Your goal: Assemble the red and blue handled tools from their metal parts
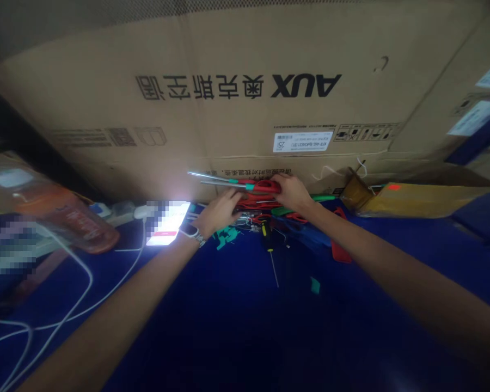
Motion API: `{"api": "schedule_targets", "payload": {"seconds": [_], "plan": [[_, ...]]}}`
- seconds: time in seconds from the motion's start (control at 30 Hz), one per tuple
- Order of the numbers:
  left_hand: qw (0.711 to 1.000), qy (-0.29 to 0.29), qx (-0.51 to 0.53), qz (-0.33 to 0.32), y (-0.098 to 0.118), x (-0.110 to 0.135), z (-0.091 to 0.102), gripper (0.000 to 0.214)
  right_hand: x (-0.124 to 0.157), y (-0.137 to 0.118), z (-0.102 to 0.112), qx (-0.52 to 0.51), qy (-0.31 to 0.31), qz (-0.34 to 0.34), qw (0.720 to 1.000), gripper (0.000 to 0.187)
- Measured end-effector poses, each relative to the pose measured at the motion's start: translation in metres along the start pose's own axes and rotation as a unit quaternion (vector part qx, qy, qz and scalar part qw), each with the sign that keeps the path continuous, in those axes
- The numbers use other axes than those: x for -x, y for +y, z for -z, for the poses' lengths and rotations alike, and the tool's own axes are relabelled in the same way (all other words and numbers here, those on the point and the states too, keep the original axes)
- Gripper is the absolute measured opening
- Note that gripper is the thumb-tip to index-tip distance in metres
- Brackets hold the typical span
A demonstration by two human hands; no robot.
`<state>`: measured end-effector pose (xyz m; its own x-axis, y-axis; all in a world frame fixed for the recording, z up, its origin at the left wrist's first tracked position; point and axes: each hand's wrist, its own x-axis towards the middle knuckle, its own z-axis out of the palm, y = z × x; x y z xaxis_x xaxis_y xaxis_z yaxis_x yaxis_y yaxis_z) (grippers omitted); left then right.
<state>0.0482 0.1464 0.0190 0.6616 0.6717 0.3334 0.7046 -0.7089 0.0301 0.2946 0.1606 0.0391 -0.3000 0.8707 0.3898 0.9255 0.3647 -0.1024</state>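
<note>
Pinching the red handles of two slim metal rods [265,187], the right hand [293,193] has its fingers closed around their ends, and the shafts point leftward, each banded with green tape. The left hand [219,210] has bent fingers against the tangle of red cables [251,203] just beneath; whether it grips anything, I cannot tell. A white bracelet [196,234] circles that wrist.

Close below the hands, a black-and-yellow screwdriver [265,234] lies on the blue tabletop [245,332], its shaft pointing toward the person. Green scraps [227,236] are scattered to its left, and a single green piece [315,285] sits apart on the right. Beyond the left wrist glows a phone [168,226], with white cords [90,277] trailing near an orange bottle [73,218]. At far right is a yellowish open carton [428,202]. Behind everything rises a big cardboard box [228,43], its AUX lettering upside down.
</note>
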Motion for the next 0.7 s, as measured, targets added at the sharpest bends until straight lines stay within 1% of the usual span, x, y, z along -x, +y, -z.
{"api": "schedule_targets", "payload": {"seconds": [0.07, 0.13, 0.23, 0.33, 0.4, 0.57, 0.7], "plan": [[0.998, -0.049, -0.037, 0.018, 0.003, -0.013, 0.003, 0.046, -0.002, 0.0, -0.001, -0.008, 0.007, -0.007, 1.0, 0.027], [0.993, -0.082, -0.067, 0.05, 0.008, -0.027, 0.006, 0.047, -0.004, 0.0, 0.0, -0.017, 0.01, -0.009, 1.0, 0.027], [0.989, -0.095, -0.097, 0.06, 0.012, -0.043, 0.009, 0.046, -0.005, 0.001, 0.001, -0.025, 0.02, -0.018, 0.999, 0.024], [0.987, -0.118, -0.098, 0.053, 0.012, -0.047, 0.008, 0.029, -0.005, 0.002, 0.002, -0.02, 0.019, -0.025, 0.999, 0.025], [0.986, -0.129, -0.089, 0.058, 0.01, -0.045, 0.005, 0.024, -0.004, 0.003, 0.002, -0.01, 0.012, -0.026, 1.0, 0.026], [0.985, -0.15, -0.054, 0.059, -0.001, -0.044, -0.002, 0.026, 0.002, 0.006, 0.002, -0.001, 0.0, -0.038, 0.999, 0.025], [0.982, -0.182, -0.026, 0.045, -0.015, -0.054, -0.002, 0.033, 0.007, 0.011, 0.002, -0.01, 0.001, -0.044, 0.999, 0.024]]}}
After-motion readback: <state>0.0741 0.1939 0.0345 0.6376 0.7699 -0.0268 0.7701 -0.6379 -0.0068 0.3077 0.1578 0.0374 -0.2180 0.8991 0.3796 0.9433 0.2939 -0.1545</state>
